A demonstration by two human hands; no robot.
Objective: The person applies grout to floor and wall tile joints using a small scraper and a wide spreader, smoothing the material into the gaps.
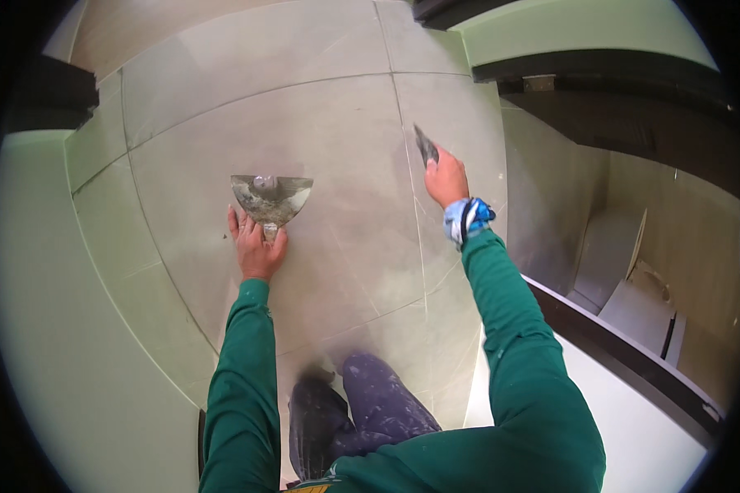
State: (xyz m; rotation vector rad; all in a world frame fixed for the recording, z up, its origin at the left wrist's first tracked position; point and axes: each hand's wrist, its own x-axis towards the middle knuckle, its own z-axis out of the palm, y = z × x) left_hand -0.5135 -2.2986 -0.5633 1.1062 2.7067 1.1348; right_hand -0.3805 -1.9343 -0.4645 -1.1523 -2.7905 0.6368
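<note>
My left hand is closed around the handle of a wide putty knife, its fan-shaped blade pointing away from me. A small lump of grey paste sits near the blade's front edge. Farther right and ahead, my right hand grips a narrower dark blade, apparently a small putty knife, seen almost edge-on. Its tip is close to a joint line between the floor tiles; whether it touches the floor, I cannot tell. Most of its handle is hidden in my fist.
Large grey floor tiles with thin joints lie under both hands. A pale wall runs along the left. To the right is a dark door frame, with grey boards or tile pieces beyond it. My knees are at the bottom.
</note>
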